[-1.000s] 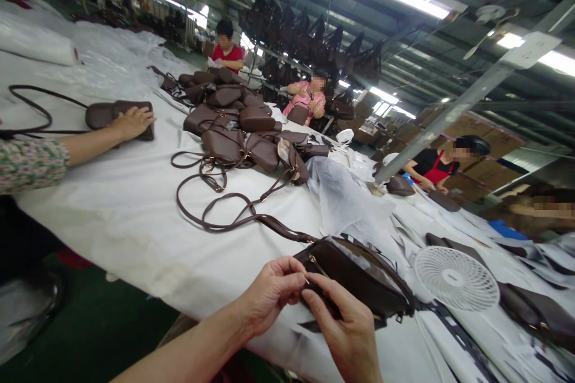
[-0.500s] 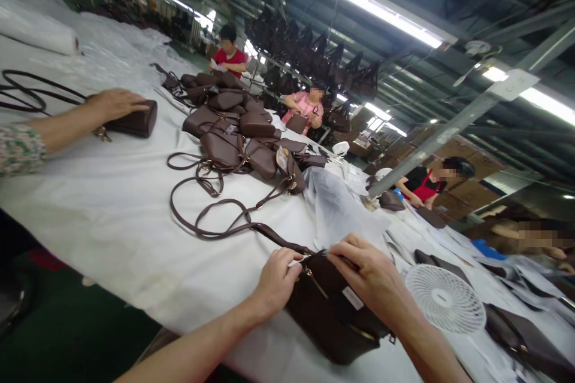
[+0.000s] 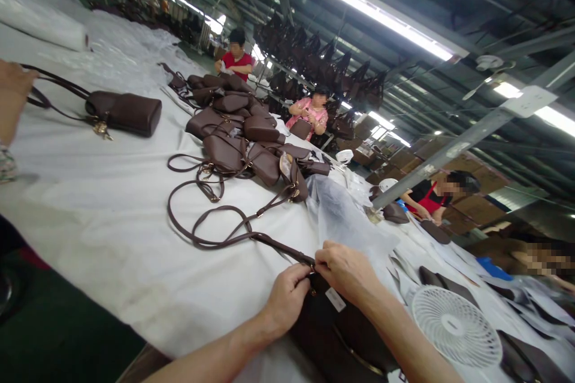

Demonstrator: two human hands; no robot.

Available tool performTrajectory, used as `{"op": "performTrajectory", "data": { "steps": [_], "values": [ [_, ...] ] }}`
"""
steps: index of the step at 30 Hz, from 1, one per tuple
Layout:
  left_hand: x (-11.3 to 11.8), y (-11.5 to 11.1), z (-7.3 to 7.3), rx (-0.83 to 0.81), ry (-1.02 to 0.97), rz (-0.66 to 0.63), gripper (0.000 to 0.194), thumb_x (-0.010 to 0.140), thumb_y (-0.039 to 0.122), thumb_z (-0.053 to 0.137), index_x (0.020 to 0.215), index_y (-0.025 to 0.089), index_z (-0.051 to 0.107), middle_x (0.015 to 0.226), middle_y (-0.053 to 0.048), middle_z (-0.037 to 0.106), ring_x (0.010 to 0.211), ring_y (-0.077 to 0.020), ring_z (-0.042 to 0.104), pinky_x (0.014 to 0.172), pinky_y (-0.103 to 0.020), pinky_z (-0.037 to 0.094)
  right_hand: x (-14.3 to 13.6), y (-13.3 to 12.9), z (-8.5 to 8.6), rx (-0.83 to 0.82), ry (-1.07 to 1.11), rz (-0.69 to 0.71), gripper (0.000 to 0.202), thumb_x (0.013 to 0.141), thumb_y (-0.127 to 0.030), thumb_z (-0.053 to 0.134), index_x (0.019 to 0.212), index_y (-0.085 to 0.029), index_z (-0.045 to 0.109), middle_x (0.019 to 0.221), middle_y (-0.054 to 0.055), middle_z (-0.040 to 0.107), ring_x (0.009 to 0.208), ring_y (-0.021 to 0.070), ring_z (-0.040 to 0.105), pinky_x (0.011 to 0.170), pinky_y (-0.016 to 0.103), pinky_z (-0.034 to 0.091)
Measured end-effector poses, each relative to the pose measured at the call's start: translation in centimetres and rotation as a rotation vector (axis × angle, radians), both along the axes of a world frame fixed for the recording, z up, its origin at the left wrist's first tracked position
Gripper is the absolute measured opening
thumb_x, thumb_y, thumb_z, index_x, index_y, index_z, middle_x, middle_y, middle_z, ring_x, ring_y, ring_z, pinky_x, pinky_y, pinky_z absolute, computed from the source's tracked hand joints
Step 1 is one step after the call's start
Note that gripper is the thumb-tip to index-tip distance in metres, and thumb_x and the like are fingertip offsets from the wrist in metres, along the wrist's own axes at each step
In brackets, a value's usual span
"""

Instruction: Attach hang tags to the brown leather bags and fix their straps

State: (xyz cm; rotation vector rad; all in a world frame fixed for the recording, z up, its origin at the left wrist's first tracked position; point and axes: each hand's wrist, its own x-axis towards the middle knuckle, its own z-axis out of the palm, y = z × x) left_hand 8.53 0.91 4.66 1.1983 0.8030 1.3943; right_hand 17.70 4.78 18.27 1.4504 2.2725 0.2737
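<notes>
A dark brown handbag [image 3: 341, 335] with a white label lies on the white-covered table [image 3: 135, 221] in front of me. My left hand [image 3: 290, 296] is closed on the bag's top corner, where the strap meets it. My right hand [image 3: 344, 269] pinches the same spot, its fingertips touching the left ones; the bit between them is too small to make out. From there the brown strap [image 3: 215, 245] loops away over the cloth to the left.
Behind the strap is a heap of brown bags [image 3: 242, 125]. A white fan [image 3: 456, 326] stands right of my forearm. At the left, a person's hand [image 3: 15, 90] holds another bag's strap. Clear plastic [image 3: 345, 209] lies beyond my hands. Several people work farther back.
My right hand has shifted left along the bag's top to meet my left hand at the strap end. At the left, the other person's hand has moved off the bag onto its strap.
</notes>
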Motion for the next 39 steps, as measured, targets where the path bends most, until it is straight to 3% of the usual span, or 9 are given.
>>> {"op": "performTrajectory", "data": {
  "steps": [5, 10, 15, 19, 24, 29, 32, 39],
  "values": [
    [1.2, 0.7, -0.5, -0.110, -0.104, 0.098, 0.017, 0.077, 0.021, 0.053, 0.073, 0.018, 0.070, 0.080, -0.004, 0.067, 0.080, -0.0196, 0.060, 0.074, -0.028, 0.046, -0.9, 0.1, -0.2, -0.039, -0.010, -0.034, 0.020, 0.087, -0.022, 0.055, 0.085, -0.019, 0.074, 0.092, 0.012, 0.072, 0.084, 0.0243, 0.068, 0.059, 0.027, 0.038],
    [0.9, 1.4, -0.7, -0.080, -0.062, 0.131, 0.015, 0.076, 0.020, 0.055, 0.064, 0.017, 0.063, 0.065, 0.000, 0.059, 0.065, -0.0149, 0.054, 0.061, -0.023, 0.042, -0.2, 0.0, -0.2, -0.053, 0.070, -0.045, 0.018, 0.085, -0.020, 0.056, 0.087, -0.018, 0.074, 0.092, 0.012, 0.072, 0.089, 0.0224, 0.067, 0.068, 0.026, 0.043],
    [-1.2, 0.9, -1.3, -0.045, 0.044, 0.144, 0.015, 0.075, 0.017, 0.050, 0.062, 0.016, 0.057, 0.061, 0.001, 0.055, 0.059, -0.0127, 0.051, 0.057, -0.022, 0.040, 1.8, -0.2, 0.2, -0.093, 0.459, -0.049, 0.030, 0.077, -0.011, 0.058, 0.104, -0.019, 0.068, 0.092, 0.005, 0.070, 0.079, 0.0151, 0.064, 0.074, 0.024, 0.045],
    [-3.9, 0.1, -1.0, 0.055, 0.087, 0.183, 0.014, 0.076, 0.015, 0.049, 0.066, 0.016, 0.060, 0.072, -0.003, 0.061, 0.071, -0.0157, 0.059, 0.065, -0.024, 0.045, 1.4, -1.0, -0.5, -0.054, 0.480, 0.030, 0.023, 0.082, -0.010, 0.052, 0.090, -0.020, 0.071, 0.089, 0.005, 0.067, 0.084, 0.0168, 0.063, 0.076, 0.026, 0.043],
    [-5.4, -0.2, 0.7, 0.150, 0.135, 0.178, 0.014, 0.075, 0.012, 0.050, 0.067, 0.017, 0.061, 0.077, -0.004, 0.063, 0.071, -0.0146, 0.058, 0.061, -0.022, 0.045, -0.3, -1.5, -1.8, -0.080, 0.507, 0.100, 0.020, 0.086, -0.016, 0.054, 0.090, -0.024, 0.072, 0.090, 0.003, 0.066, 0.085, 0.0154, 0.062, 0.072, 0.023, 0.040],
    [-4.4, 0.5, 1.3, -0.012, -0.075, 0.055, 0.005, 0.073, 0.019, 0.058, 0.072, 0.015, 0.061, 0.075, -0.004, 0.064, 0.071, -0.0150, 0.061, 0.063, -0.024, 0.048, -0.2, -1.2, -2.0, -0.069, 0.469, 0.092, 0.023, 0.091, -0.020, 0.050, 0.079, -0.021, 0.070, 0.084, 0.002, 0.065, 0.078, 0.0141, 0.061, 0.067, 0.023, 0.038],
    [-3.1, 0.8, 1.1, -0.154, -0.276, -0.025, 0.015, 0.067, 0.023, 0.069, 0.076, 0.015, 0.059, 0.071, -0.001, 0.065, 0.067, -0.0140, 0.062, 0.064, -0.025, 0.050, 0.2, -1.0, -2.0, -0.065, 0.471, 0.080, 0.024, 0.091, -0.017, 0.048, 0.079, -0.020, 0.068, 0.083, 0.002, 0.065, 0.079, 0.0141, 0.061, 0.068, 0.022, 0.038],
    [-1.3, 1.1, 0.8, -0.263, -0.415, 0.045, 0.020, 0.066, 0.029, 0.071, 0.069, 0.013, 0.060, 0.062, -0.001, 0.066, 0.061, -0.0140, 0.063, 0.063, -0.026, 0.052, 0.8, -0.9, -2.0, -0.069, 0.498, 0.064, 0.024, 0.090, -0.017, 0.048, 0.076, -0.019, 0.067, 0.082, 0.003, 0.065, 0.078, 0.0141, 0.061, 0.069, 0.022, 0.039]
  ]
}}
